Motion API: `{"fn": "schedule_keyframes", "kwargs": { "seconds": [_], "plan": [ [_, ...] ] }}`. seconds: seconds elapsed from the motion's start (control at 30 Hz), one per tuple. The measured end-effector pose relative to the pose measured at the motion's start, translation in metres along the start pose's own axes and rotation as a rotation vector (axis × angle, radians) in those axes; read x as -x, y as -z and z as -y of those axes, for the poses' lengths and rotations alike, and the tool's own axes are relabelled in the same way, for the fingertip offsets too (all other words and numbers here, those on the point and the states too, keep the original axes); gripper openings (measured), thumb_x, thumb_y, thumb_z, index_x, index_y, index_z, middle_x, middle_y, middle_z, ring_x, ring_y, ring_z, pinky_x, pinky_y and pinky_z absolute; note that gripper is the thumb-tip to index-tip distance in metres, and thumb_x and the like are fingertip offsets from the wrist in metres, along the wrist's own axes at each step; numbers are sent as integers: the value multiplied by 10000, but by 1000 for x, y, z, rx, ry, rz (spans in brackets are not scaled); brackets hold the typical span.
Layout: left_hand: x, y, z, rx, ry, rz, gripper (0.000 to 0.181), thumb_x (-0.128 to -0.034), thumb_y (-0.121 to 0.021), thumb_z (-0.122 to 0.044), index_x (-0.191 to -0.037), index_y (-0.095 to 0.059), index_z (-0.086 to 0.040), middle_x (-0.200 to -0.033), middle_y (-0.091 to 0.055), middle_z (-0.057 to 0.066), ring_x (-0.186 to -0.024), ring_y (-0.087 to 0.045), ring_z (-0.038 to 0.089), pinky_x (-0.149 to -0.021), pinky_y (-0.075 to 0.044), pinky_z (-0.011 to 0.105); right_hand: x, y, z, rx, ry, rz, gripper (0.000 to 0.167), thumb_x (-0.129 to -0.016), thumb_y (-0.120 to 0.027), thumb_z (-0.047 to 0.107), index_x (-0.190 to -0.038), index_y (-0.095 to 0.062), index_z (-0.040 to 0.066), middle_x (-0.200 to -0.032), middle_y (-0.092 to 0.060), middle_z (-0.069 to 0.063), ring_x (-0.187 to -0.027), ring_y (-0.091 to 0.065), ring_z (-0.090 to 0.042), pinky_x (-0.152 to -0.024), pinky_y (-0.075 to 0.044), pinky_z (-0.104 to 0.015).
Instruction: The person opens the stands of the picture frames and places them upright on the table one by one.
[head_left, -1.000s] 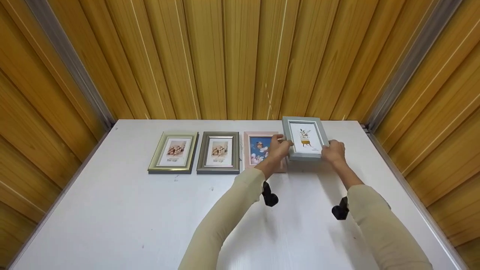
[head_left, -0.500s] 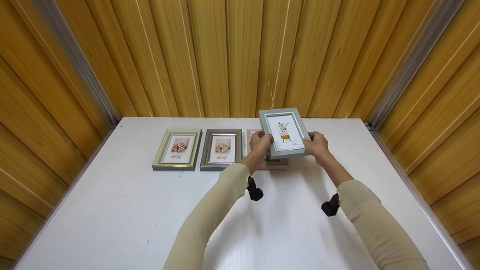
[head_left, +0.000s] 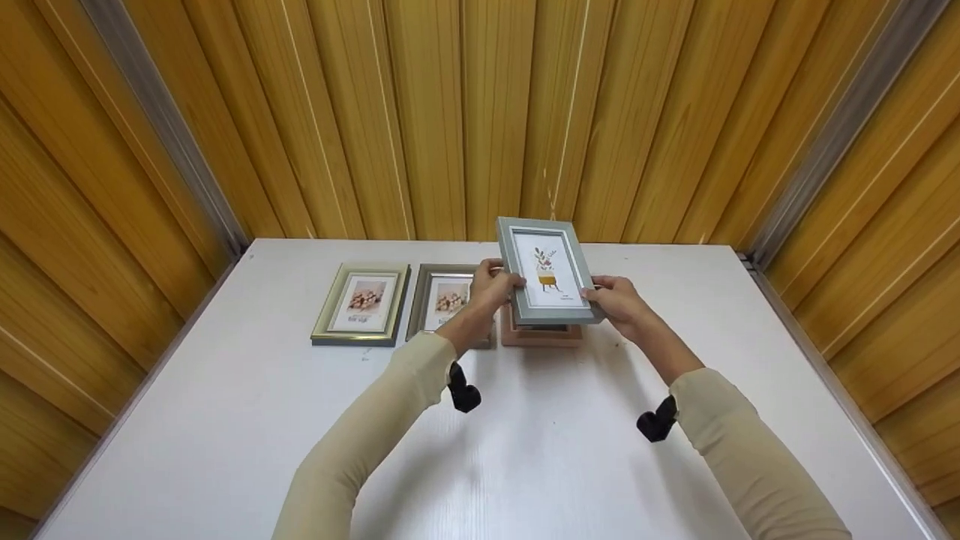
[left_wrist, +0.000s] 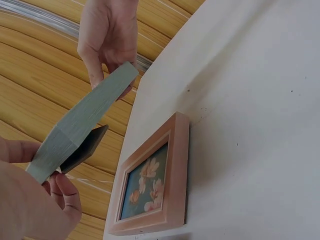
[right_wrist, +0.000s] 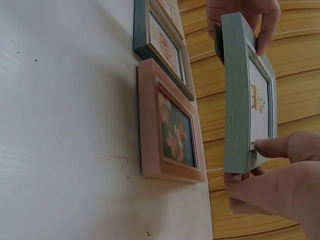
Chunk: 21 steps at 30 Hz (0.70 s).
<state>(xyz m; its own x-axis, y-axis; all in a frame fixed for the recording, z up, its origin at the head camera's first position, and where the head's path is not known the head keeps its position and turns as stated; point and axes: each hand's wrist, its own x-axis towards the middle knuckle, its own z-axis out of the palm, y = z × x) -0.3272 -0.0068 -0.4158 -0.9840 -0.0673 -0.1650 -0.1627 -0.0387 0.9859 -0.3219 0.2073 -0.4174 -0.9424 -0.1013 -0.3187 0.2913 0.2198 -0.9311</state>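
Both hands hold a grey-green picture frame (head_left: 534,313) up off the table, tilted, its plant picture facing up. The left hand (head_left: 487,292) pinches its left edge, thumb on the front; the right hand (head_left: 621,304) grips the lower right edge. In the right wrist view the right thumb lies on the front of the grey-green frame (right_wrist: 236,100). A dark flap juts from its back in the left wrist view. Below it lies a pink frame (head_left: 541,338) with a flower picture, partly hidden; the left wrist view shows the pink frame (left_wrist: 176,175) apart from the raised one.
On the white table (head_left: 225,420), a gold-green frame (head_left: 326,322) lies at the left and a grey-brown frame (head_left: 420,300) beside it, partly covered by the left hand. Wood-patterned panels (head_left: 427,112) rise behind the table's back edge. Black devices (head_left: 465,396) hang at both wrists.
The grey-green frame and both hands have moved left, from the right side of the pink frame to above it. The left hand now overlaps the grey-brown frame.
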Motion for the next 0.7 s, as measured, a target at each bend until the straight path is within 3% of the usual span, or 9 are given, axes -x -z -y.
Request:
{"fn": "schedule_keyframes", "kwargs": {
  "seconds": [0.13, 0.27, 0.5, 0.7],
  "plan": [
    [5, 9, -3, -11, -39, 24, 534, -822, -681, -36, -1331, -520, -22, -1029, -545, 64, -887, -587, 170, -727, -521, 281, -3, -5, -1, -31, -16, 27, 638, -1072, -497, 184, -1589, -215, -62, -1588, -364, -231, -1303, -467, -219, -1170, -389, -365],
    [11, 13, -6, -13, -77, 45, 555, -814, -713, -39, -1327, -502, -19, -1059, -537, 75, -891, -566, 164, -678, -492, 237, -5, -8, -2, -52, -21, 41, 625, -1062, -517, 146, -1585, -239, -56, -1583, -373, -220, -1302, -471, -220, -1167, -395, -363],
    [21, 13, -13, -20, -120, 66, 590, -808, -738, -55, -1336, -475, -50, -1130, -512, 88, -942, -532, 164, -738, -508, 232, -7, -11, -7, -52, 18, 106, 562, -1041, -543, 95, -1538, -342, -74, -1542, -397, -212, -1332, -445, -256, -1223, -346, -454],
    [30, 13, -15, -58, -164, 90, 606, -797, -779, -87, -1326, -483, -66, -1102, -510, 61, -923, -518, 147, -755, -498, 237, -7, -17, -16, -42, 54, 153, 526, -1030, -554, 70, -1503, -391, -95, -1391, -519, -143, -1234, -513, -213, -1199, -368, -504]
  ]
}}
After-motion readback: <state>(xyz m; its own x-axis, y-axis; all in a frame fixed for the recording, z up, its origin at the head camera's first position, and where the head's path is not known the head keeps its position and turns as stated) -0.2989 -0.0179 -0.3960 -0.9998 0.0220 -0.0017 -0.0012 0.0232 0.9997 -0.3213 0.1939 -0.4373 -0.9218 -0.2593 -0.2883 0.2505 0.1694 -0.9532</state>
